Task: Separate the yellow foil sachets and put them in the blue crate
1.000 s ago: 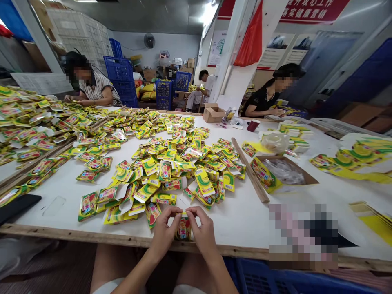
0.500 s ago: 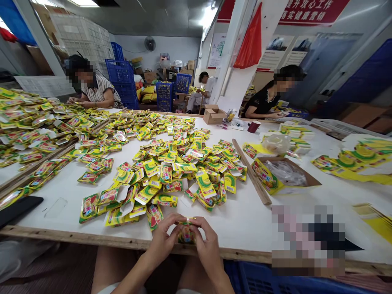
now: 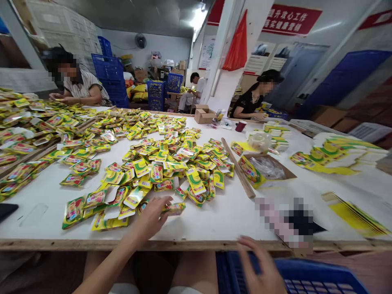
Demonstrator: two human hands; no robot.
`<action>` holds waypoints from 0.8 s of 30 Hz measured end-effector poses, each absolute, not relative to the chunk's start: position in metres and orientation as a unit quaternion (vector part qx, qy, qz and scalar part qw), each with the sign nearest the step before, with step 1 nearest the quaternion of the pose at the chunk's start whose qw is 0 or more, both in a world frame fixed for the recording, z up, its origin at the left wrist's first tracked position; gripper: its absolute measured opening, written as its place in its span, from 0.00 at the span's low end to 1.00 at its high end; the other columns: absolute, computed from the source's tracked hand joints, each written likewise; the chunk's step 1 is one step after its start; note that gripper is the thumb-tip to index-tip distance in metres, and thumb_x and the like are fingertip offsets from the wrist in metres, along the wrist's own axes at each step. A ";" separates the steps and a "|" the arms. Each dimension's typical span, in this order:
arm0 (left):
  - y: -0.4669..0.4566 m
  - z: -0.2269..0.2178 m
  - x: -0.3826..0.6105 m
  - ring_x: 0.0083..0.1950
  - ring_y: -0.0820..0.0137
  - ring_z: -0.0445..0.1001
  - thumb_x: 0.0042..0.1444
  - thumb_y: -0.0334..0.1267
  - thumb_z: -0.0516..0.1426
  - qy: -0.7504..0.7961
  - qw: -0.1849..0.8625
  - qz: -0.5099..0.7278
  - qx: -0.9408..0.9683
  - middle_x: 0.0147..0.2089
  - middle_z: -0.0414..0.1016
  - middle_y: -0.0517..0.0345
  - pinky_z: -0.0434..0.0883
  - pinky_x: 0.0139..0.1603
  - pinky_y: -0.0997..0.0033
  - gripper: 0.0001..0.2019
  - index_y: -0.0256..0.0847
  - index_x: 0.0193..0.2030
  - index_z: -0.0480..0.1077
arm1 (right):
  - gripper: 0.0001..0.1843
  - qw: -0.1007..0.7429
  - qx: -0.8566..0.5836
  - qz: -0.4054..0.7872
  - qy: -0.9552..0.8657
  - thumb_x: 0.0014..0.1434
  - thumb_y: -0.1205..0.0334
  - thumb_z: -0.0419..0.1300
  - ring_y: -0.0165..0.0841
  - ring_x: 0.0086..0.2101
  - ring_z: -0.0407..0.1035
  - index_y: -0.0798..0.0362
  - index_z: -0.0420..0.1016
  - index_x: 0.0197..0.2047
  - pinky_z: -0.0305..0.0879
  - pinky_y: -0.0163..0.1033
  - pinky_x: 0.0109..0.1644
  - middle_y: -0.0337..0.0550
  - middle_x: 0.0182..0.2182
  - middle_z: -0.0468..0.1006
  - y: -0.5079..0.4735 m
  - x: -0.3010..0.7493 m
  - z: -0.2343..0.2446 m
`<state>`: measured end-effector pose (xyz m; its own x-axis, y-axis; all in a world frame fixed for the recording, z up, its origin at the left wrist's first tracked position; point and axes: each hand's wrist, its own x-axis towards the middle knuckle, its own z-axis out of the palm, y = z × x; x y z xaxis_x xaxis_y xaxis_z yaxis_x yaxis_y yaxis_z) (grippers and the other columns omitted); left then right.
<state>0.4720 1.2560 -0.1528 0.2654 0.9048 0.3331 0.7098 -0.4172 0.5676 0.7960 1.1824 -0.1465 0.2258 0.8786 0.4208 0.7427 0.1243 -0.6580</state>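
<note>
My left hand (image 3: 154, 214) is at the near edge of a heap of small yellow-and-green printed boxes (image 3: 159, 169). Its fingers close on one end of a small yellow box (image 3: 176, 208) lying on its narrow side; the thumb side is partly hidden. My right hand (image 3: 260, 265), smeared by motion, hangs past the table's front edge over a blue plastic crate (image 3: 321, 271). Its fingers are stretched and apart, and nothing shows in them. Some boxes in the heap have raised white end flaps.
A wooden strip (image 3: 237, 167) borders the heap on the right. Beyond it stands an opened carton with clear plastic bags (image 3: 266, 167). Flat yellow card (image 3: 357, 214) and stacked cartons (image 3: 339, 153) lie farther right. Co-workers sit across the table. A wooden edge (image 3: 196, 245) runs along the front.
My hands have parted from the small box they held together at the table edge. The left has moved up to the heap; the right has swung right over the crate. The view has turned right.
</note>
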 end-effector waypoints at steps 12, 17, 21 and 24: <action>1.237 -0.166 0.492 0.56 0.63 0.72 0.55 0.36 0.61 0.496 0.316 0.576 0.568 0.57 0.67 0.50 0.69 0.58 0.59 0.22 0.46 0.55 0.60 | 0.11 0.480 -0.473 0.459 -0.579 0.59 0.60 0.58 0.40 0.44 0.74 0.51 0.68 0.46 0.72 0.42 0.47 0.47 0.43 0.78 1.228 0.653 -0.189; 1.226 -0.183 0.505 0.46 0.65 0.75 0.59 0.37 0.58 0.481 0.431 0.519 0.560 0.46 0.75 0.54 0.73 0.48 0.66 0.09 0.42 0.46 0.69 | 0.17 0.502 -0.486 0.408 -0.587 0.60 0.61 0.58 0.39 0.50 0.71 0.50 0.63 0.53 0.70 0.41 0.51 0.49 0.49 0.75 1.222 0.650 -0.200; 1.229 -0.177 0.513 0.47 0.65 0.75 0.60 0.38 0.56 0.462 0.434 0.486 0.602 0.47 0.76 0.52 0.71 0.50 0.65 0.10 0.42 0.48 0.72 | 0.15 0.492 -0.487 0.362 -0.624 0.63 0.60 0.56 0.37 0.48 0.72 0.50 0.66 0.53 0.69 0.40 0.51 0.47 0.49 0.75 1.224 0.663 -0.192; 1.235 -0.172 0.518 0.47 0.64 0.75 0.62 0.37 0.53 0.442 0.415 0.469 0.642 0.42 0.78 0.52 0.70 0.52 0.64 0.10 0.41 0.44 0.75 | 0.10 0.464 -0.483 0.358 -0.650 0.64 0.59 0.54 0.37 0.43 0.73 0.50 0.72 0.47 0.69 0.39 0.48 0.45 0.42 0.77 1.233 0.674 -0.183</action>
